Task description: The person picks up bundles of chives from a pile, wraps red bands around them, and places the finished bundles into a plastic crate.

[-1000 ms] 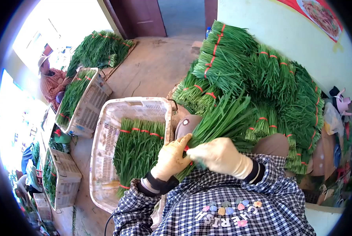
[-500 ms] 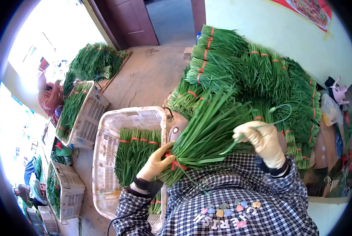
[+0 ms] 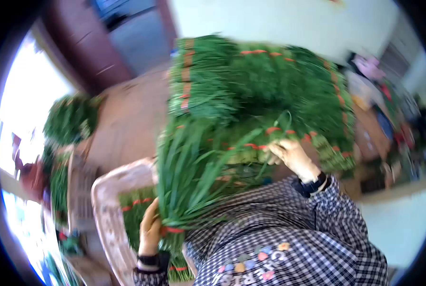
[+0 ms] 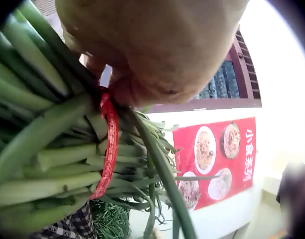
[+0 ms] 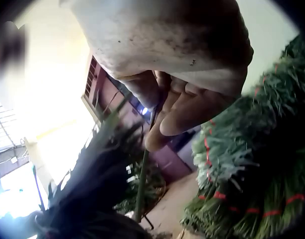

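Observation:
My gloved left hand (image 3: 150, 229) grips a bunch of long green stalks (image 3: 184, 167) near its tied end, at the lower left of the head view. A red band (image 4: 110, 144) circles the bunch beside the thumb in the left wrist view. My gloved right hand (image 3: 296, 159) is raised to the right of the bunch, apart from it. Between its thumb and fingers it pinches a thin green stalk (image 5: 141, 184), seen in the right wrist view. The head view is blurred.
Below the left hand is a whitish crate (image 3: 101, 193) with banded bunches. A large pile of banded bunches (image 3: 265, 78) lies against the wall ahead. Another crate (image 3: 82, 190), a smaller heap (image 3: 70, 119) and a person (image 3: 32, 178) are at the left.
The head view has swung to the right. The left hand has carried the bunch left, over the crate's edge. The right hand has come away from the band with a thin stalk.

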Demonstrator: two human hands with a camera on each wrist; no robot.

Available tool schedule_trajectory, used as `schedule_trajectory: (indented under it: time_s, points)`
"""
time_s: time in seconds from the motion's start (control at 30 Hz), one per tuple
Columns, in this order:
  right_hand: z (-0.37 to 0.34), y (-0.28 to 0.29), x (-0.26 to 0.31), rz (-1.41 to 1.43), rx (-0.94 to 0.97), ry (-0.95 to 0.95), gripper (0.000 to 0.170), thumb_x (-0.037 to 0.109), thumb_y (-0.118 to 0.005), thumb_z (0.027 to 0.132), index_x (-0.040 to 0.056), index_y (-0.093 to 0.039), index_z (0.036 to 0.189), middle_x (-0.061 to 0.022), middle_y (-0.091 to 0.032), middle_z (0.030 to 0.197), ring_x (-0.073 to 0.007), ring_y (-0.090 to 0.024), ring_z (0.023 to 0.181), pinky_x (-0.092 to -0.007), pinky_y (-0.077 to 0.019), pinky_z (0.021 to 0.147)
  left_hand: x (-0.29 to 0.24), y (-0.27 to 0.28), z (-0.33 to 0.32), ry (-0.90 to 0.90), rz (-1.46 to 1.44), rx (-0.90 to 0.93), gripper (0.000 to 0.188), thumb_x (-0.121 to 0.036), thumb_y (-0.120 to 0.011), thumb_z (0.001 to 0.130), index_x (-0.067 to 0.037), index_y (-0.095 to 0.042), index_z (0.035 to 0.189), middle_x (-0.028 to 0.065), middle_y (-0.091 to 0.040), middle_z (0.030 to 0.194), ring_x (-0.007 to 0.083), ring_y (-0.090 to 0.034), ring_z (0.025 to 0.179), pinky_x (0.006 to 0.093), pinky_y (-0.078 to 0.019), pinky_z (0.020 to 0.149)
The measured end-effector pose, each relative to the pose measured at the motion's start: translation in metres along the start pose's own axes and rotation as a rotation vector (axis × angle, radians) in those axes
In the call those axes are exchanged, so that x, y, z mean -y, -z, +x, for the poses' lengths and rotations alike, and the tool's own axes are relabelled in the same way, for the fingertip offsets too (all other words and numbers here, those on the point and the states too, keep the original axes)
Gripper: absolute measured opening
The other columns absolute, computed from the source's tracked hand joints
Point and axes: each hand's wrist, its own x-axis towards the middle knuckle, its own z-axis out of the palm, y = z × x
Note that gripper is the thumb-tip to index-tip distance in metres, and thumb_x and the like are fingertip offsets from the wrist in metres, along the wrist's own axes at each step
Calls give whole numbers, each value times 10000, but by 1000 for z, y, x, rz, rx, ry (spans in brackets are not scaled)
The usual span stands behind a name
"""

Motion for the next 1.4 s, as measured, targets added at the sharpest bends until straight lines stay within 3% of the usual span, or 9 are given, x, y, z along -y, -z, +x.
schedule_trajectory:
  time_s: [0.1, 0.33, 0.43, 0.57, 0.67, 0.97, 1.03, 1.17, 1.4]
  points:
    - [-52, 73, 10, 21, -156, 85, 307, 312, -641, 1070, 25, -746, 1102, -67, -770, 926, -132, -737, 754, -241, -543, 639, -4, -7, 8, 45, -54, -27, 552, 12, -417, 969, 44, -507, 1512, 166, -608, 1445, 233, -621, 1254, 345, -479, 1081]
    - [-240, 165, -103, -147, -393, -608, 274, 261, -661, 1050, 14, -744, 964, -71, -755, 849, -114, -684, 683, -274, -519, 594, 4, -32, 36, -97, 160, 10, 697, -379, -604, 1068, 14, -379, 1598, 157, -459, 1586, 268, -480, 1397, 398, -350, 1196]
    - [-312, 154, -147, -1191, -299, -936, 359, 348, -649, 933, 18, -744, 1036, -263, -736, 983, -452, -703, 928, -546, -550, 831, 13, -22, 46, -63, 305, 119, 718, -234, -675, 1024, 23, -351, 1611, 169, -472, 1571, 271, -483, 1386, 392, -349, 1190]
    - [-253, 124, -131, -259, -520, -638, 300, 237, -655, 1021, 29, -717, 1229, -137, -773, 1056, -249, -742, 939, -386, -590, 811, -11, -35, 52, 31, 325, 97, 664, -26, -627, 979, 74, -366, 1581, 196, -523, 1523, 273, -525, 1363, 384, -392, 1167]
    - [-162, 68, -45, 112, -188, -236, 392, 264, -647, 1062, 8, -635, 1358, -122, -747, 1161, -195, -722, 1006, -332, -581, 897, 6, -29, 54, -118, 369, 84, 638, -33, -623, 989, 84, -384, 1569, 222, -525, 1525, 281, -525, 1378, 388, -393, 1175]
    - [23, -99, -17, 306, 556, -171, 841, 516, -669, 1004, 33, -356, 1618, -227, -593, 1470, -315, -564, 1353, -434, -452, 1161, -9, -41, 30, -216, 420, 62, 681, -101, -677, 945, 59, -418, 1554, 258, -584, 1458, 352, -578, 1357, 405, -433, 1147]
    - [41, -136, -22, 139, 405, 148, 505, 218, -720, 1009, 47, -578, 1463, -96, -700, 1343, -196, -646, 1208, -345, -496, 1089, -31, -42, 33, -251, 634, 152, 836, -186, -766, 911, 41, -343, 1596, 281, -560, 1470, 388, -573, 1350, 427, -442, 1137]
    - [28, -155, 9, 434, 424, 53, 419, 236, -748, 991, 21, -668, 1342, -89, -732, 1282, -178, -668, 1162, -337, -514, 1058, -55, -60, 52, -130, 412, 103, 990, -274, -878, 850, 36, -319, 1605, 263, -605, 1413, 340, -622, 1269, 428, -480, 1089]
    - [-19, -111, 8, -11, 526, -153, 427, 254, -374, 1161, 105, -546, 1522, -37, -603, 1523, -176, -544, 1418, -314, -419, 1195, -43, -52, 73, 253, -373, -44, 327, -96, -712, 990, 6, -650, 1294, 65, -736, 1148, 162, -706, 985, 335, -599, 892]
